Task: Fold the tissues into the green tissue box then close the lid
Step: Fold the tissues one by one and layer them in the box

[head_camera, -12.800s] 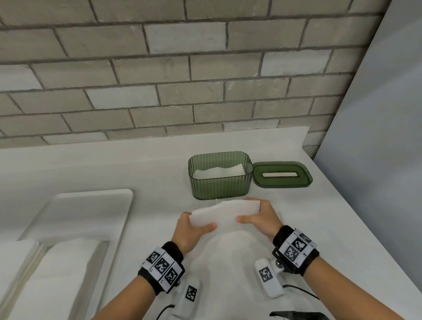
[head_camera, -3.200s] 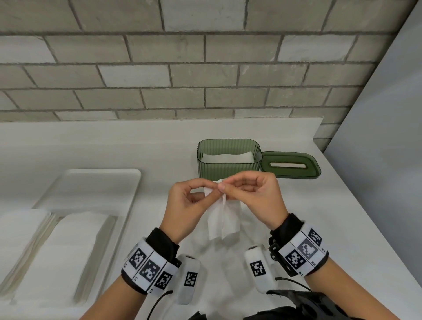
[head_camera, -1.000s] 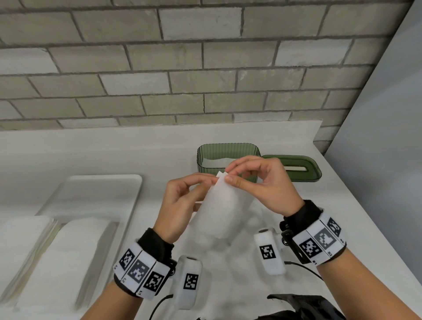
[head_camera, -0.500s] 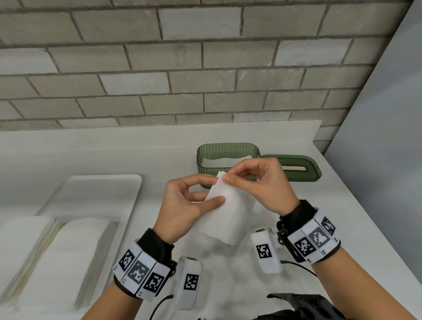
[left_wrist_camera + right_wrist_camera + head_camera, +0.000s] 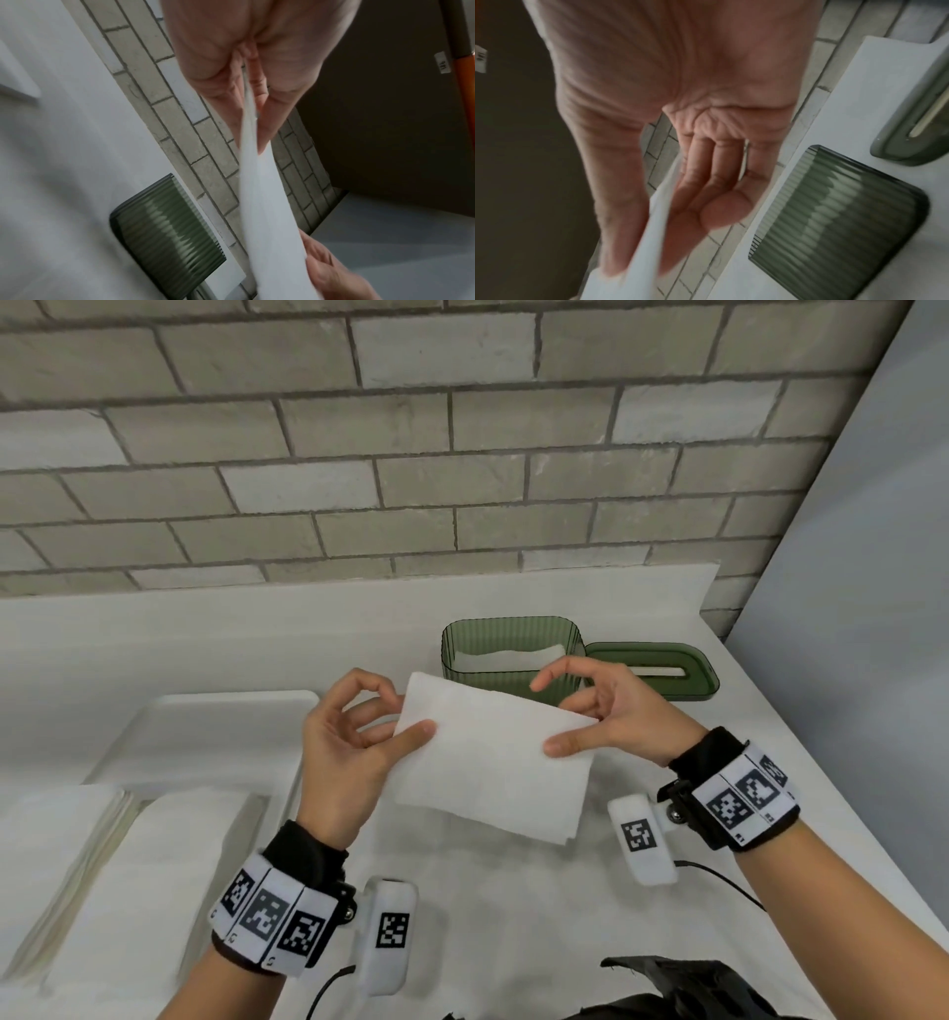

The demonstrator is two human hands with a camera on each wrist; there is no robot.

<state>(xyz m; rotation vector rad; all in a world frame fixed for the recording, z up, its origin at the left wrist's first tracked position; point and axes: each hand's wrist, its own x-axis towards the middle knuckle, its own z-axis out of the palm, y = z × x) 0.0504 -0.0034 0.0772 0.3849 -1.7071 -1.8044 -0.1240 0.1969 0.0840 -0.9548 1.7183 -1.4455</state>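
Folded white paper tissue point(image 5: 493, 757) held up above the white counter point(image 5: 513, 916), L hand point(image 5: 349, 752) pinching its left edge w/ thumb & fingers, R hand point(image 5: 611, 716) pinching the right edge. Behind: ribbed green plastic tissue box point(image 5: 508, 644), open, tissues inside; flat green slotted lid point(image 5: 662, 670) just right of it.

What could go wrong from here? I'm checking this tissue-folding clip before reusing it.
The folded tissue is held in the air only by the edges, pinched by the left hand and right hand; it may sag or unfold before reaching the box. The box already holds tissue, so the new one might sit crooked. The lid lies beside the box, not yet on.
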